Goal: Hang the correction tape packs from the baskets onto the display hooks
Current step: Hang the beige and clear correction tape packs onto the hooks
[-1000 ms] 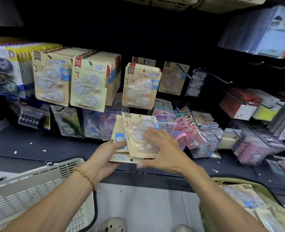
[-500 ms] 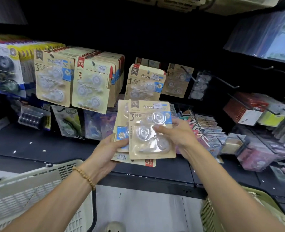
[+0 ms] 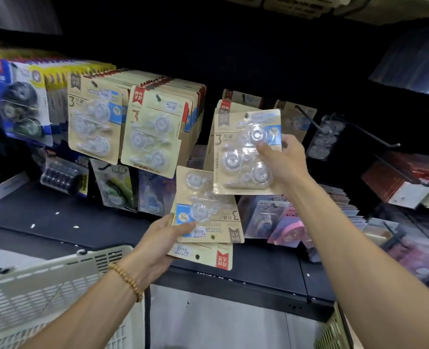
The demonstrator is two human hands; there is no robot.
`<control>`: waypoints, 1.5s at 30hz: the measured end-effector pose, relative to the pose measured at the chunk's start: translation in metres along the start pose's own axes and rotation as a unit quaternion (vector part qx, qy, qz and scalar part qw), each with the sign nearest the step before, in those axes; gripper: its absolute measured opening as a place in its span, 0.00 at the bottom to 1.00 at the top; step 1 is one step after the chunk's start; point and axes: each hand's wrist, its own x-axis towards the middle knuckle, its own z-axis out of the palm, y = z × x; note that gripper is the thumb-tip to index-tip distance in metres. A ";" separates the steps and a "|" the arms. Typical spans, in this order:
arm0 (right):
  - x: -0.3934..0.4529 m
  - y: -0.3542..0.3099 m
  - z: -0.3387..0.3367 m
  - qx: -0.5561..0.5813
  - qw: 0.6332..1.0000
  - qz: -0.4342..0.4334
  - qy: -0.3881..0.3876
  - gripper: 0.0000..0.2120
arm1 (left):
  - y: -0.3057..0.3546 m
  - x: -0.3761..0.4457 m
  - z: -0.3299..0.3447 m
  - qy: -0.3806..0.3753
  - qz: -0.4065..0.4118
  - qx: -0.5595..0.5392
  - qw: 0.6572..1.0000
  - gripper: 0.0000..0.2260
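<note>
My right hand (image 3: 282, 159) pinches one beige correction tape pack (image 3: 243, 152) by its right edge and holds it upright, raised in front of the packs hanging on a display hook (image 3: 223, 107) at centre. My left hand (image 3: 163, 238) grips a small stack of packs (image 3: 203, 215) lower down, turned upside down. Two full rows of the same packs (image 3: 147, 132) hang to the left. A bare hook (image 3: 374, 139) juts out at the right.
A white basket (image 3: 44, 293) sits at the lower left and a green basket's rim (image 3: 331, 328) shows at the lower right. A dark shelf ledge (image 3: 57, 217) runs below the hooks. Other stationery hangs along the lower row and on the right.
My right hand lifted the top pack off the stack and raised it up and right toward the central hook. My left hand stayed low with the other packs.
</note>
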 end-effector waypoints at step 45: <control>-0.089 0.057 -0.042 -0.147 0.972 0.065 -0.169 0.23 | -0.004 -0.008 0.044 -0.018 0.072 0.022 0.997 0.12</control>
